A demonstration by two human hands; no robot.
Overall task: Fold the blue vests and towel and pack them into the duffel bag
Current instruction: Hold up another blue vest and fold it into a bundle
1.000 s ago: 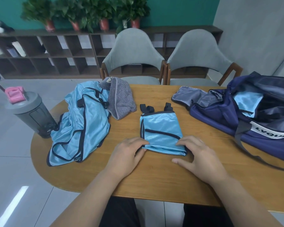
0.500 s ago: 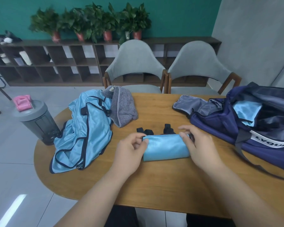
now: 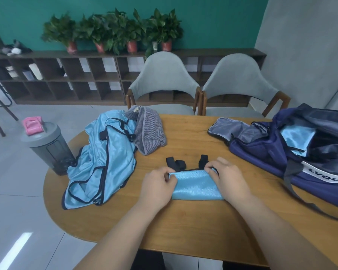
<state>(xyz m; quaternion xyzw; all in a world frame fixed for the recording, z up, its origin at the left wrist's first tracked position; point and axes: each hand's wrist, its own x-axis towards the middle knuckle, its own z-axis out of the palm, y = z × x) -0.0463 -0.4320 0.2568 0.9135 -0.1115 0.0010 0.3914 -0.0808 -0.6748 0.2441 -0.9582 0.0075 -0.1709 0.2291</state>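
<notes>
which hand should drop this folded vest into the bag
Right, probably. The right hand grips the vest at the end nearer the bag, which lies open on that side; the left hand, at the far end, would need to cross.

You have a grey shaker bottle point(image 3: 47, 147) with a pink cap at the worktop's point(image 3: 183, 221) left edge. Two grey chairs point(image 3: 162, 75) stand behind it, then a low shelf point(image 3: 66, 75) carrying potted plants point(image 3: 113, 32).

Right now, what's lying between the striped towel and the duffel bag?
Nothing: in the head view, only bare table separates the towel from the bag.
</notes>
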